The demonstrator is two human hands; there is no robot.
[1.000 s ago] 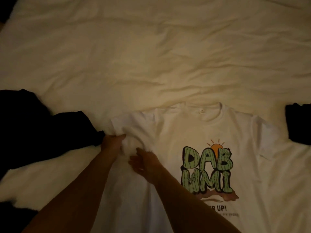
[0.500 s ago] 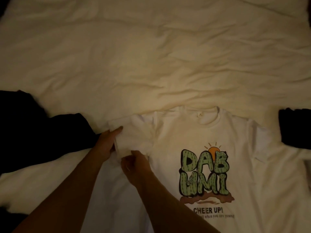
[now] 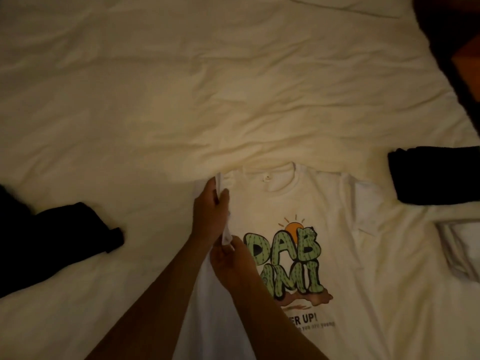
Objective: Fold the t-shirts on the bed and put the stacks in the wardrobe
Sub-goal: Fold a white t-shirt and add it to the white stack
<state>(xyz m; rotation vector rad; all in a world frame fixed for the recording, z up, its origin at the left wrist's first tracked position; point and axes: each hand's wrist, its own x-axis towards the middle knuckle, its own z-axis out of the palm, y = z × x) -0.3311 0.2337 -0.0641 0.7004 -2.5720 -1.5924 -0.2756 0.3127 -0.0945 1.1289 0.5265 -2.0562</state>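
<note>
A rumpled cream bedsheet [image 3: 181, 87] and an orange-brown object [image 3: 467, 55] at the top-right corner.

Dim, warm yellowish light falls on the bedsheet [image 3: 181, 100] beyond the hands, brightest just past them. Dark clothes [image 3: 52, 242] off to the left sink into featureless black. The far right corners darken, edges bend slightly, and fine detail is soft and grainy.
</note>
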